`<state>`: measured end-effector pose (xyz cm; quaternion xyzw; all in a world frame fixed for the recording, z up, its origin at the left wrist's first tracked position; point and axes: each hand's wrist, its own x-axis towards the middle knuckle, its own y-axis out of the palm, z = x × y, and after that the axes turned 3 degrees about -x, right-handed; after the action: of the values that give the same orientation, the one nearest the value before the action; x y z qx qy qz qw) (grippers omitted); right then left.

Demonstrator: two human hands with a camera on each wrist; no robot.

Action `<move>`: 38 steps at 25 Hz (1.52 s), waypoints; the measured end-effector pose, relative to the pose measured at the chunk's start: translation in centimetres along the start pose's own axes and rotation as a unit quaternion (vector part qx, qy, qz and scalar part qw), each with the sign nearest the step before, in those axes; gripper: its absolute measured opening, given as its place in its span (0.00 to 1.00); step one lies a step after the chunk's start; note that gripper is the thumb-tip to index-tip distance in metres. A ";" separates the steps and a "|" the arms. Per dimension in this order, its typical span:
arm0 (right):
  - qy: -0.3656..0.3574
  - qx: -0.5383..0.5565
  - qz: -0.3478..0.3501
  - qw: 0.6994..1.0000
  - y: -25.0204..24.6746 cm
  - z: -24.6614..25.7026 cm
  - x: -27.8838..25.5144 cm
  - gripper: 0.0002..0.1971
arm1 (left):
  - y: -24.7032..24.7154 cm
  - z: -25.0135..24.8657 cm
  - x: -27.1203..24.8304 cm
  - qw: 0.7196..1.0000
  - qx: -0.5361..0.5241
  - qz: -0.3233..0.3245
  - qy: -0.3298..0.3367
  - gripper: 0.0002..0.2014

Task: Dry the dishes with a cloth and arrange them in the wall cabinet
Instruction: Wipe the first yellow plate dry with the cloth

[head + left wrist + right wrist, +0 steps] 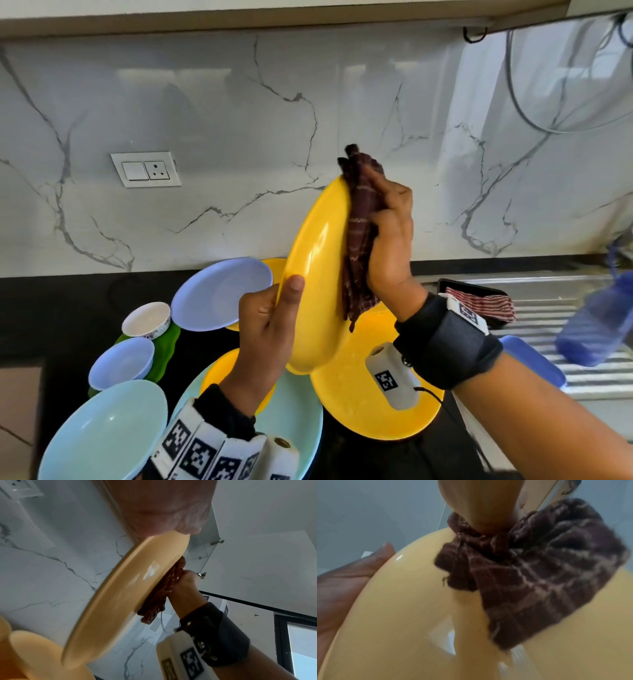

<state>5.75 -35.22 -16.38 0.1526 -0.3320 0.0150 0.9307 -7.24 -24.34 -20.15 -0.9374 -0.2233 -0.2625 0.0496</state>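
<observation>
Left hand grips the glossy round yellow plastic plate upright; right hand presses a clutched maroon checked cloth against it. Other dishes wait, nothing visibly shelved.

Plates & bowls crowding counter below; open air toward backsplash above

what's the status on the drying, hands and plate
Left hand grips yellow plate by its rim, plate held on edge. Right hand presses dark cloth against the plate's face. Nothing in the way; more dishes wait on the counter.
</observation>
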 end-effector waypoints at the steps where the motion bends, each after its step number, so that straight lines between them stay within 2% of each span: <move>1: -0.029 -0.060 0.047 0.997 -0.3 -0.3 -0.2 0.23 | -0.2 -0.2 0.1 1.000 -0.013 -0.016 -0.023 0.37; 4: -0.093 -0.195 0.158 0.964 -1.2 -0.8 -0.2 0.19 | -1.2 -0.7 0.1 0.997 -0.038 -0.040 -0.053 0.40; 7: -0.230 -0.332 0.250 0.880 -2.1 -2.3 -1.2 0.28 | -1.5 -1.7 0.1 0.996 -0.044 -0.049 -0.067 0.37; 10: -0.373 -0.337 0.291 0.814 -1.7 -3.6 -3.7 0.30 | -1.3 -1.9 0.3 0.993 -0.040 -0.059 -0.097 0.30; 13: -0.452 -0.326 0.294 0.777 -0.4 -3.4 -4.8 0.29 | -1.2 -1.3 0.4 0.989 -0.064 -0.058 -0.118 0.36; 15: -0.454 -0.312 0.273 0.789 0.4 -2.0 -3.8 0.28 | -1.0 -1.1 0.5 0.994 -0.047 -0.034 -0.091 0.37; 16: -0.431 -0.303 0.252 0.812 0.9 -1.3 -2.9 0.29 | -1.0 -1.4 0.4 0.996 -0.026 -0.025 -0.078 0.38; 19: -0.308 -0.244 0.159 0.906 1.7 -0.6 -0.4 0.31 | -1.0 -2.5 0.2 0.999 0.018 0.001 -0.033 0.40; 21: -0.214 -0.177 0.077 0.957 1.4 -1.8 0.3 0.26 | -1.2 -3.2 0.2 1.000 0.021 0.011 -0.003 0.38; 23: -0.102 -0.122 0.020 0.987 0.4 -3.3 0.1 0.25 | -1.4 -3.7 0.1 1.000 0.015 0.025 0.009 0.37; 24: -0.061 -0.107 0.005 0.992 -0.1 -4.1 -0.6 0.27 | -1.4 -3.8 0.0 0.999 0.015 0.031 0.014 0.37; 25: -0.047 -0.102 -0.003 0.994 -0.5 -4.9 -1.6 0.29 | -1.3 -3.8 -0.1 0.999 0.015 0.036 0.016 0.37; 27: -0.070 -0.109 -0.007 0.992 -0.3 -5.4 -4.5 0.32 | -1.1 -3.7 -0.2 0.999 0.023 0.043 0.022 0.36; 29: -0.132 -0.128 0.025 0.983 0.7 -4.9 -7.8 0.34 | -0.9 -3.6 0.2 0.998 0.039 0.039 0.027 0.35; 32: -0.262 -0.174 0.081 0.946 1.9 -3.1 -10.5 0.30 | -0.6 -3.1 0.6 0.999 0.039 0.030 0.019 0.33; 35: -0.363 -0.236 0.113 0.894 2.4 -0.4 -8.6 0.24 | -0.8 -2.1 0.9 1.000 0.011 -0.007 -0.013 0.40; 36: -0.368 -0.256 0.118 0.886 2.5 0.4 -7.2 0.24 | -1.0 -1.7 1.0 1.000 0.003 -0.009 -0.021 0.46; 38: -0.343 -0.259 0.118 0.895 2.4 1.6 -4.1 0.24 | -1.1 -1.7 0.7 1.000 0.011 -0.004 -0.018 0.46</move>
<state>1.28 -33.08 -17.06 -0.1384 -0.6380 -0.0149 0.7573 -7.95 -23.39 -18.37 -0.9407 -0.2305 -0.2430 0.0548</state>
